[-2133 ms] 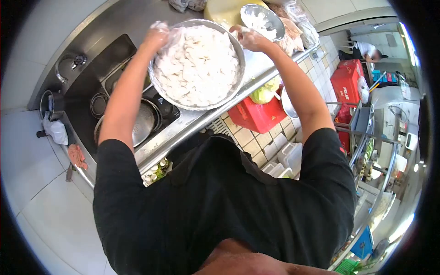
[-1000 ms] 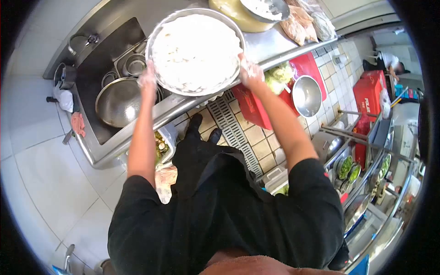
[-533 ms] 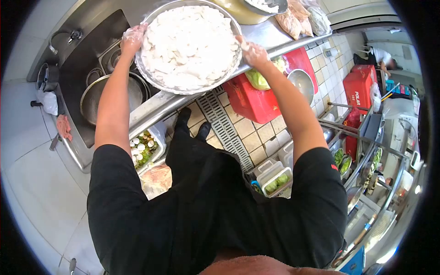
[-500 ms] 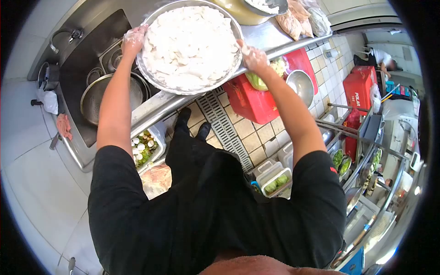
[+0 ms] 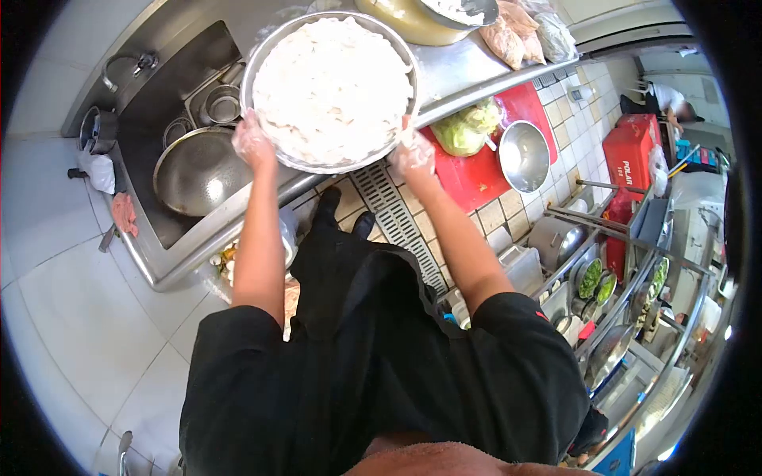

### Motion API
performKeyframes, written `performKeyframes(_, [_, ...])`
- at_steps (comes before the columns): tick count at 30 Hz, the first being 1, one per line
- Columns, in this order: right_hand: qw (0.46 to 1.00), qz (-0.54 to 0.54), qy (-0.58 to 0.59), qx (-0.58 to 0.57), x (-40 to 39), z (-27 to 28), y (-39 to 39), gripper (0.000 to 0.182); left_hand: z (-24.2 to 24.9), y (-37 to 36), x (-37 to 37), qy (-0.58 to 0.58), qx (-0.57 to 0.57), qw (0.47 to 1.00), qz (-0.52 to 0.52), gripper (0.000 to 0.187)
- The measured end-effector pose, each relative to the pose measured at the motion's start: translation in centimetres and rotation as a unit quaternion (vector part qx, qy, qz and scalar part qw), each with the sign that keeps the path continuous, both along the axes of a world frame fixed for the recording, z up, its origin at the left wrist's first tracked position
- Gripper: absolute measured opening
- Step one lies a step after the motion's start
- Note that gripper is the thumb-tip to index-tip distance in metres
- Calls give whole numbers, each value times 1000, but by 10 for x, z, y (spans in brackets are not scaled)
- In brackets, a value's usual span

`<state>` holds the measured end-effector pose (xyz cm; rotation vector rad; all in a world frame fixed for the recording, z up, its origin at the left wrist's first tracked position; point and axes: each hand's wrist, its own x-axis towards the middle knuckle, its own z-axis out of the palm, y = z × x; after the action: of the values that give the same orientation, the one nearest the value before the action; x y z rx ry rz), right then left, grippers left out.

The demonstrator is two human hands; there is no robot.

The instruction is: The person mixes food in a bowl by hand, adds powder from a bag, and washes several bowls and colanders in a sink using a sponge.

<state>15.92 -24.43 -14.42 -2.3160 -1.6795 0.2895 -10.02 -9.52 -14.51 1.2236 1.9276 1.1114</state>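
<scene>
A large round metal basin (image 5: 333, 168), filled with white, floury-looking slices (image 5: 333, 87), is at the near edge of the steel counter, partly over it. My left hand (image 5: 254, 143), in a clear glove, grips the basin's near left rim. On the near right side my right hand (image 5: 413, 155), also gloved, has its fingers curled at the rim. The undersides of the fingers are partly hidden. Beyond the basin stands a pot of yellowish liquid (image 5: 397, 25) with a smaller bowl of white stuff (image 5: 459, 14) on it.
To the left, a sink (image 5: 143, 127) holds a large wok-like pan (image 5: 198, 170) and smaller metal pans. Right of the counter, cabbage (image 5: 464, 131) and a steel bowl (image 5: 524, 155) rest on a red surface (image 5: 476, 186). Bagged food (image 5: 504, 40) lies at the counter's far end. Another person (image 5: 665, 101) is in the background.
Both hands have shifted along the basin toward my body, the left from its far left side to the near left rim. The basin stays at the counter edge, slightly lower in view.
</scene>
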Motion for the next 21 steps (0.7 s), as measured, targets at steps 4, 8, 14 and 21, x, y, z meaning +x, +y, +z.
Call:
performKeyframes(4, [981, 66, -155, 91, 69, -22, 64, 34, -25, -32, 29, -126, 46, 988, 75, 47])
performKeyframes(8, [985, 141, -86, -47, 123, 20, 142, 41, -2, -55, 51, -248, -109, 962, 31, 47])
performKeyframes(14, [979, 190, -79, -5, 145, 9, 135, 47, -21, 55, -9, 107, -38, 986, -118, 74])
performKeyframes(21, [979, 116, -168, 27, 79, 12, 53, 47, -15, 87, 6, 54, 76, 983, -161, 40])
